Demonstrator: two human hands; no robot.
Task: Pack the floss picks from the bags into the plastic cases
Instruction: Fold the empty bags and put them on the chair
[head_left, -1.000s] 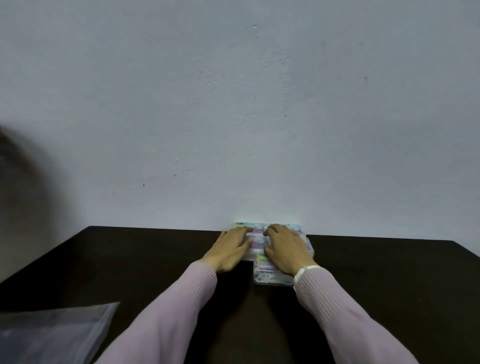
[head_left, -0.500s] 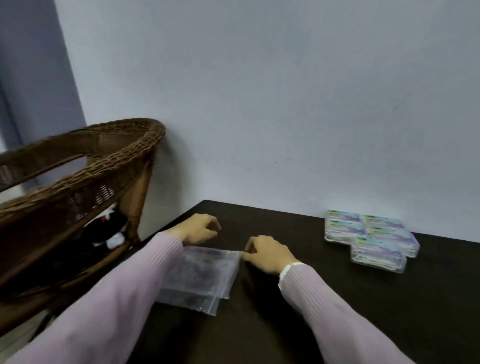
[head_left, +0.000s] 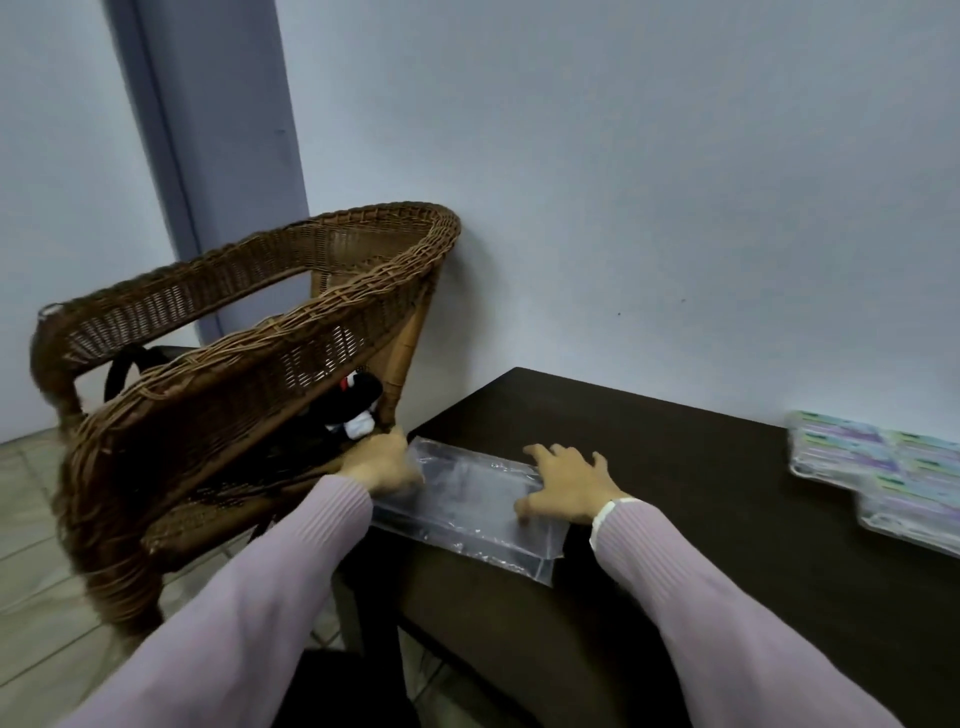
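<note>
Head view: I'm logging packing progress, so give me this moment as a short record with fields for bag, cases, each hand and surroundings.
bag: clear plastic bag lying flat at the left end of the dark table; contents cannot be told
cases: filled plastic cases grouped at the right edge, near the wall, apart from both hands
left hand: left hand grips the bag's left end
right hand: right hand rests on the bag's right part, fingers spread
surroundings: wicker chair left of the table

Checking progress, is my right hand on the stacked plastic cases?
No, the right hand rests on the clear plastic bag, apart from the cases.
</note>
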